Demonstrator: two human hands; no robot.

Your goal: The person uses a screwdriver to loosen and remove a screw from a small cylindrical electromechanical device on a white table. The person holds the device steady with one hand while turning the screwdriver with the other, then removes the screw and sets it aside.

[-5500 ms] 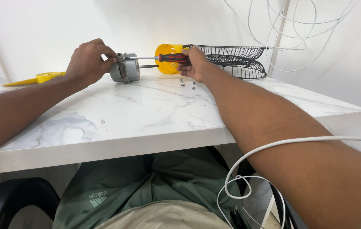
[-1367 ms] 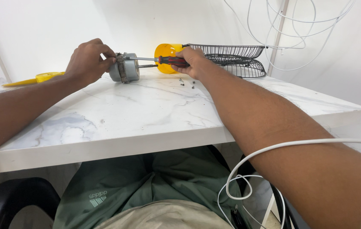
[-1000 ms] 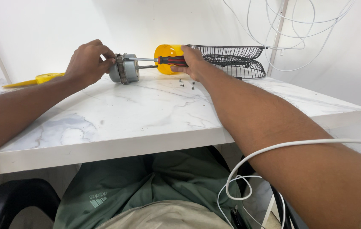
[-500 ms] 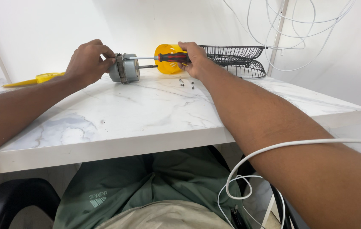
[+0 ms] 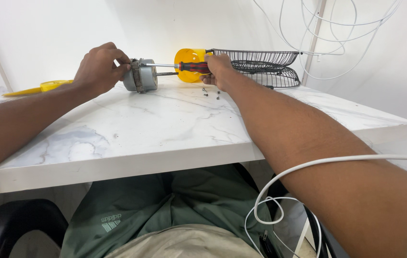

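Note:
A small grey electric motor (image 5: 141,76) lies on its side at the back of the white marble table (image 5: 165,129). My left hand (image 5: 99,67) grips its left end and holds it steady. My right hand (image 5: 219,69) is closed around the red and black handle of a screwdriver (image 5: 190,67). The screwdriver's metal shaft runs left, level with the tabletop, and its tip meets the motor's face. A thinner motor shaft sticks out just below it. A few small dark screws (image 5: 209,92) lie on the table under my right wrist.
A yellow plastic cylinder (image 5: 188,56) stands behind the screwdriver. Black wire fan guards (image 5: 261,67) are stacked at the back right. A yellow fan blade (image 5: 41,87) lies at the far left. White cables (image 5: 337,38) hang on the wall, and one white cable (image 5: 308,167) crosses my right forearm.
My right hand has shifted slightly on the screwdriver handle, as in turning it. The motor and my left hand have stayed where they were.

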